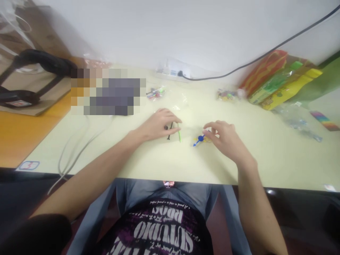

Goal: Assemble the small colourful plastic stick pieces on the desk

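My right hand (pixel 221 136) pinches one end of a small blue arrow-shaped piece (pixel 201 138) with a round disc at its middle. Yellow and red bits (pixel 208 139) show beside it, partly hidden by the fingers. To the left, my left hand (pixel 162 124) hovers low over the table with thumb and index finger apart. At those fingertips is a thin bright green stick (pixel 180 136); whether they touch it is unclear. A small black stick-like piece (pixel 169 136) lies partly under the same hand.
On the pale table (pixel 159 159), small coloured pieces (pixel 156 92) sit at the back, with another pile (pixel 227 95) further right. Snack bags (pixel 289 85), clear plastic packaging (pixel 297 122) and a rainbow-striped item (pixel 324 120) are on the right. Cables (pixel 71 156) and a blurred-out dark object (pixel 117 94) are left.
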Demonstrator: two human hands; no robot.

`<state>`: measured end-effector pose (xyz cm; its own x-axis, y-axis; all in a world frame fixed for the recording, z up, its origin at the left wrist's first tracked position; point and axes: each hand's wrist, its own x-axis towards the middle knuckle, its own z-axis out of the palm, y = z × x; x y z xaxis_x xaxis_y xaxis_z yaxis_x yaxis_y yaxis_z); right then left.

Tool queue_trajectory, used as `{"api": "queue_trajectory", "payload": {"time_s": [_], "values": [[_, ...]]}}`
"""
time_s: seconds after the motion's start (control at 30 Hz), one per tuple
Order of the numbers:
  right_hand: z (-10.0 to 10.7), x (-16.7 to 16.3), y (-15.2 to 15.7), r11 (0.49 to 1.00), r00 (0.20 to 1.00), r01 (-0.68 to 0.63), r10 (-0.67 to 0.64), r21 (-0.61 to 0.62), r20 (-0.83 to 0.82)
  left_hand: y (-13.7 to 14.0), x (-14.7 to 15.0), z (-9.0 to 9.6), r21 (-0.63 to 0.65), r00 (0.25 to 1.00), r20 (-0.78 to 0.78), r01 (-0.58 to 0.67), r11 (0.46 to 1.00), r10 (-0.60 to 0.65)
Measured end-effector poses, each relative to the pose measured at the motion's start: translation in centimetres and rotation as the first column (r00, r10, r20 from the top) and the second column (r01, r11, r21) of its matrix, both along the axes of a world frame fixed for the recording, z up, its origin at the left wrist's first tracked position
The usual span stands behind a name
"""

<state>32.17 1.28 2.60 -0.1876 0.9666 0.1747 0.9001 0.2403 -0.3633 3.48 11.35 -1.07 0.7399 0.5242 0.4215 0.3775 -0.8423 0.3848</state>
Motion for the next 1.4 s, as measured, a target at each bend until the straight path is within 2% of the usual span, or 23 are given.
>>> {"api": "queue_trajectory", "payload": {"time_s": [0.13,0.23,0.47,0.6,0.8,0.93,1.1,1.17,1.27,1.4], "values": [[-0.9,1.7,-1.0,0.992,1.0,0.011,-0.009,-0.124,0.016,-0.3,0.4,0.1,0.016,0.999,0.038,-0.028,0.999,0.028],[-1.8,1.6,-1.0,0.989,0.999,0.004,-0.009,-0.151,-0.033,-0.4,0.5,0.1,0.029,0.998,0.046,-0.037,0.999,0.036],[-2.5,1.8,-0.8,0.996,0.995,-0.013,0.004,-0.091,-0.096,-0.3,0.5,0.1,0.041,0.996,0.062,-0.071,0.997,0.068],[-1.9,2.2,-0.8,0.999,0.995,-0.009,0.004,-0.046,-0.101,-0.3,0.5,0.1,0.034,0.994,0.084,-0.07,0.997,0.067],[-0.6,2.3,-0.9,0.997,0.986,0.078,-0.078,-0.006,-0.148,-0.3,0.5,0.2,0.039,0.986,0.149,-0.08,0.996,0.073],[0.5,1.7,-0.4,0.99,0.968,0.118,-0.095,0.084,-0.234,-0.7,0.7,0.4,0.026,0.974,0.195,-0.122,0.992,0.115],[0.6,-0.7,3.0,0.951,0.964,0.134,-0.06,0.278,-0.259,-1.0,1.0,0.5,-0.026,0.897,0.327,-0.306,0.952,0.298],[0.2,-2.1,4.7,0.933,0.977,0.077,-0.001,0.352,-0.211,-0.9,1.0,0.5,-0.056,0.87,0.361,-0.341,0.938,0.337],[-0.8,-4.3,6.4,0.891,0.99,-0.04,0.098,0.452,-0.105,-0.7,0.9,0.4,-0.082,0.876,0.372,-0.298,0.951,0.307],[-2.3,-5.9,6.3,0.857,0.985,-0.168,0.164,0.488,0.051,-0.6,0.9,0.1,-0.092,0.882,0.39,-0.248,0.964,0.265]]}}
